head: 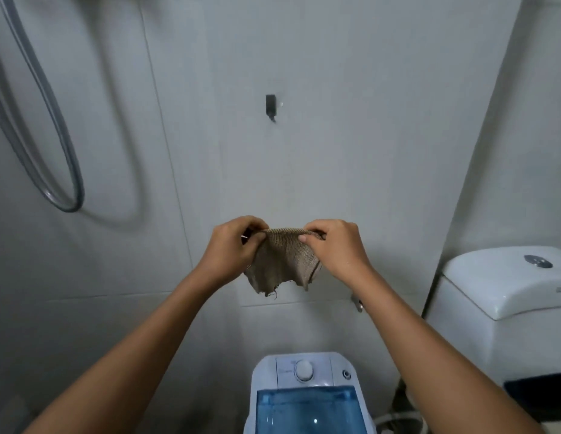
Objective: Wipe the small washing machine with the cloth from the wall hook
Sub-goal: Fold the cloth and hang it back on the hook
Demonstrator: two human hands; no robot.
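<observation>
Left hand (233,245) and right hand (334,245) each pinch the cloth (284,264) top edge, grip tight, below bare wall hook (270,107), above washing machine (307,396).

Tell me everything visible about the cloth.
The cloth is a small tan-brown piece of coarse, open weave, like burlap. Its lower edge is ragged, with loose threads. It hangs in the air before the tiled wall, below the hook and above the washing machine. Both hands pinch its top edge, left and right; nothing else touches it.
</observation>
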